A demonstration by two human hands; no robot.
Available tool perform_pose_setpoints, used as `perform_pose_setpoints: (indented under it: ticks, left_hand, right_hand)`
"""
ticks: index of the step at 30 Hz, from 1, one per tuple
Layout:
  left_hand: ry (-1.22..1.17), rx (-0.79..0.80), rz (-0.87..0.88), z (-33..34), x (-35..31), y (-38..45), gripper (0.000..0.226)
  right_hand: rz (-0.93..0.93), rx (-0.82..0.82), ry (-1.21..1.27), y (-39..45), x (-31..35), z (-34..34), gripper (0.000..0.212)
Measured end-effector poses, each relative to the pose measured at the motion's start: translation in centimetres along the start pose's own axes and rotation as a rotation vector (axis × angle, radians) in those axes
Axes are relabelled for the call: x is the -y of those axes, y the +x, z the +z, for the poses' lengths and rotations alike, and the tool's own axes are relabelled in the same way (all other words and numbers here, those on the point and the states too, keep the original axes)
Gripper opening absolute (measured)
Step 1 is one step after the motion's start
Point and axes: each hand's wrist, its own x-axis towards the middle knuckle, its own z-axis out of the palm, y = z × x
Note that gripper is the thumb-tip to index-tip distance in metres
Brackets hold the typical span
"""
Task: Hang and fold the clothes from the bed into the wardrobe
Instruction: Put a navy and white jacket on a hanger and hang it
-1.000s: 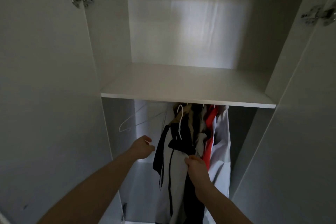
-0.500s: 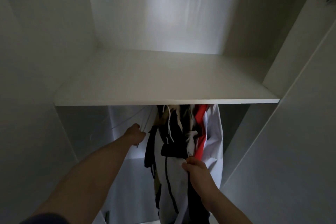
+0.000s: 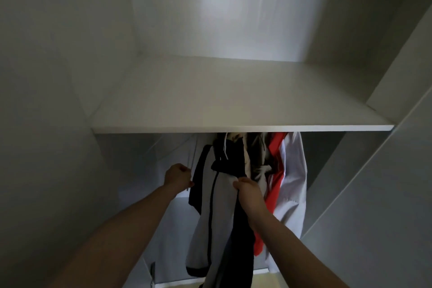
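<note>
— Where are my hands?

— My right hand [image 3: 249, 194] has its fingers curled, gripping the grey-and-black jacket [image 3: 217, 213] hanging under the shelf [image 3: 233, 127], at six o'clock from its front edge. My left hand [image 3: 178, 177] sits at nine o'clock from the jacket, fingers curled round a thin white hanger [image 3: 190, 161].

— And the other clothes?

— A red garment [image 3: 275, 184] and a white shirt [image 3: 293, 182] hang at three o'clock from the jacket, touching.
</note>
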Motion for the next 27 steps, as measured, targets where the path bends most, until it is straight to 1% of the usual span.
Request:
perform_pose_setpoints:
  ticks: [2, 4, 6, 7, 8, 9, 10, 12, 14, 16, 18, 21, 24, 25, 27]
  left_hand:
    - [-0.032, -0.013, 0.001, -0.5, 0.4, -0.2, 0.017]
    - [-0.066, -0.016, -0.012, -0.9, 0.4, -0.3, 0.006]
    - [-0.085, -0.006, -0.029, -1.4, 0.3, -0.2, 0.012]
    - [-0.097, 0.002, -0.032, -1.6, 0.4, -0.2, 0.013]
    - [-0.102, 0.015, -0.038, -1.8, 0.4, -0.1, 0.009]
    - [-0.114, 0.030, -0.040, -2.0, 0.5, -0.1, 0.003]
    - [-0.119, 0.047, -0.051, -2.2, 0.5, 0.0, 0.009]
    - [-0.138, 0.082, -0.072, -2.3, 0.3, 0.0, 0.022]
    - [-0.161, 0.098, -0.082, -2.3, 0.1, -0.1, 0.022]
    - [-0.175, 0.097, -0.083, -2.3, -0.1, -0.1, 0.017]
    - [-0.166, 0.098, -0.075, -2.0, -0.1, -0.1, 0.018]
    - [-0.162, 0.112, -0.043, -1.4, -0.2, 0.0, 0.015]
    - [-0.173, 0.107, -0.021, -1.4, -0.1, 0.1, 0.013]
    - [-0.181, 0.107, -0.016, -1.4, 0.0, 0.1, 0.012]
    - [-0.180, 0.108, -0.008, -1.4, 0.0, 0.2, 0.012]
  right_hand:
    - [-0.005, -0.019, 0.003, 1.4, 0.6, 1.0, 0.029]
    - [-0.016, -0.059, -0.006, 2.7, 1.2, 1.5, 0.033]
    - [-0.029, -0.108, -0.001, 4.3, 1.9, 1.6, 0.036]
    - [-0.034, -0.125, 0.008, 5.2, 2.2, 1.5, 0.036]
    - [-0.041, -0.136, 0.013, 5.9, 2.6, 1.5, 0.033]
    - [-0.044, -0.145, 0.008, 6.6, 2.9, 1.4, 0.026]
    - [-0.050, -0.165, 0.004, 7.3, 3.2, 1.3, 0.020]
    - [-0.060, -0.225, -0.017, 8.9, 3.6, 0.9, 0.018]
    - [-0.062, -0.244, -0.058, 10.3, 4.1, 0.2, 0.016]
    - [-0.043, -0.244, -0.166, 11.3, 4.4, -0.6, 0.024]
    - [-0.007, -0.254, -0.321, 12.3, 4.1, -1.5, 0.033]
    - [0.038, -0.212, -0.497, 12.3, 2.8, -2.3, 0.035]
    - [0.072, -0.106, -0.732, 11.9, 0.8, -2.3, 0.043]
    - [0.051, -0.081, -0.779, 11.7, 0.0, -2.2, 0.042]
    - [0.033, -0.053, -0.739, 11.5, -1.8, -1.8, 0.032]
